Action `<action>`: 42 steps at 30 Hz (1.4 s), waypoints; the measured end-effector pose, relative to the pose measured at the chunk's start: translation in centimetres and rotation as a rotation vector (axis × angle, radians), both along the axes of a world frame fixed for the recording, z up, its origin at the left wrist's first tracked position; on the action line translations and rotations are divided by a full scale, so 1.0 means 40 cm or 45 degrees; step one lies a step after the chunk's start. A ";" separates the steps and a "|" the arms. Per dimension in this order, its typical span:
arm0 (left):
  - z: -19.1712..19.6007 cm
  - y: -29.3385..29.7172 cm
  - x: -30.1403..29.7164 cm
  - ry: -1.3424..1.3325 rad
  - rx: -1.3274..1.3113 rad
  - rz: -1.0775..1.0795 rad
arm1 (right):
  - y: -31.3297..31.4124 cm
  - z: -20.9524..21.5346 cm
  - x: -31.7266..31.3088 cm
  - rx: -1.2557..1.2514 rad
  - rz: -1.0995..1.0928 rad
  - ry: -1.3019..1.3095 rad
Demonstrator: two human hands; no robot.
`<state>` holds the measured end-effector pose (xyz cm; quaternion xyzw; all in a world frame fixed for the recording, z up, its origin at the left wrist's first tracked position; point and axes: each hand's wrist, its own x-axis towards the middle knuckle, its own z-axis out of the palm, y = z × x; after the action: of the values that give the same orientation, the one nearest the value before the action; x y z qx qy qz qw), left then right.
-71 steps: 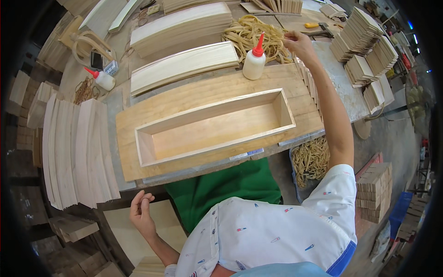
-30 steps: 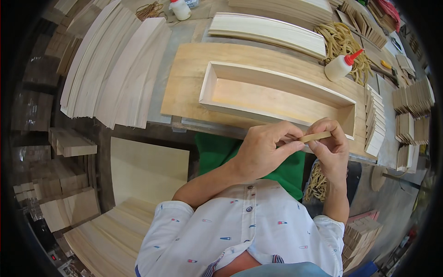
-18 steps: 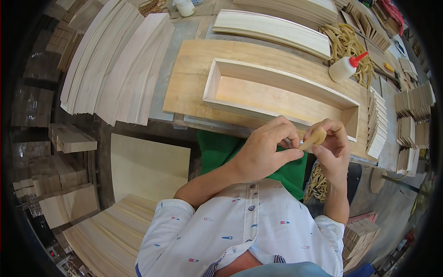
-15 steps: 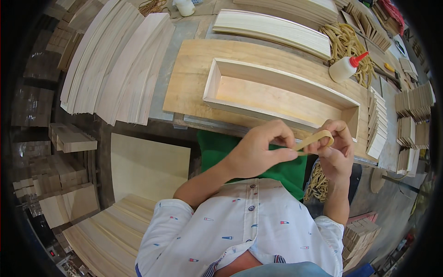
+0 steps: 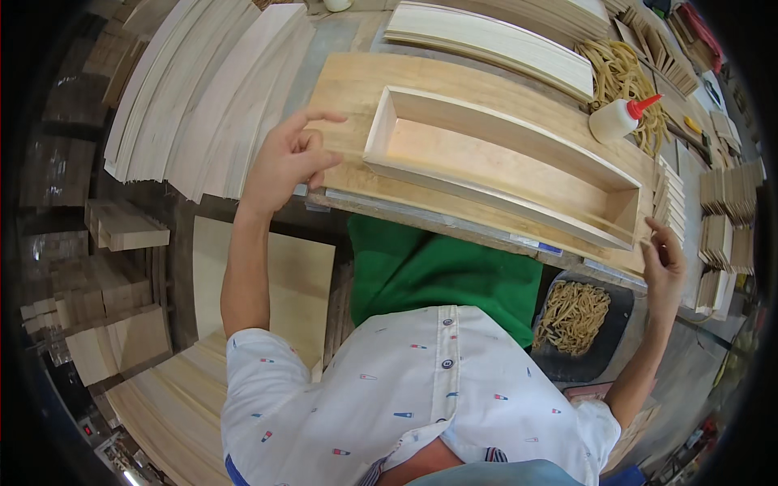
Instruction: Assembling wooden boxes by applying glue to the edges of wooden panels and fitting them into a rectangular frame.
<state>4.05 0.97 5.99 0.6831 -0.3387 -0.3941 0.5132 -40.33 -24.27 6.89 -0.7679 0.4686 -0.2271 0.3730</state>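
Nearest, a green apron [image 5: 442, 267] hangs between the forearms, with a dark bin of rubber bands [image 5: 572, 316] by the right hip. Both hands are spread and hold nothing: the left hand [image 5: 285, 158] hovers at the board's [image 5: 356, 89] left end, fingers loose, just short of the open wooden box [image 5: 502, 166]; the right hand [image 5: 664, 263] is open by the box's right end, near the board's corner. The box lies lengthwise on the board, mid-bench. A clean grip likely means taking both short ends squarely and evenly, keeping the thin walls from racking. Beyond stand a glue bottle [image 5: 616, 120], loose bands [image 5: 628, 73] and stacked slats [image 5: 494, 40].
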 end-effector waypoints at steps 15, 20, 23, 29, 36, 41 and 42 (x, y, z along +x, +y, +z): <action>-0.027 -0.144 0.051 0.046 0.166 -0.315 | -0.151 -0.087 -0.011 0.570 0.027 -0.072; -0.043 -0.171 0.065 0.174 0.136 -0.200 | -0.195 -0.107 0.003 0.703 -0.031 -0.224; -0.076 -0.201 0.075 0.282 0.044 -0.042 | -0.227 -0.128 0.025 0.746 -0.085 -0.411; -0.158 -0.231 0.116 0.759 -0.115 -0.054 | -0.274 -0.171 0.006 0.855 0.099 -0.569; -0.194 -0.208 0.111 0.775 -0.156 -0.100 | -0.274 -0.186 0.002 0.758 0.101 -0.476; -0.085 -0.144 0.077 -0.232 0.115 -0.074 | -0.243 -0.217 -0.032 0.510 0.031 -0.211; -0.099 -0.124 0.084 -0.237 0.046 -0.102 | -0.245 -0.216 -0.048 0.556 0.049 -0.169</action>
<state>7.42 -4.01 2.04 0.7116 -0.4049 -0.3552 0.4510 -42.26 -34.08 -1.74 -0.6612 0.4662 -0.1633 0.5646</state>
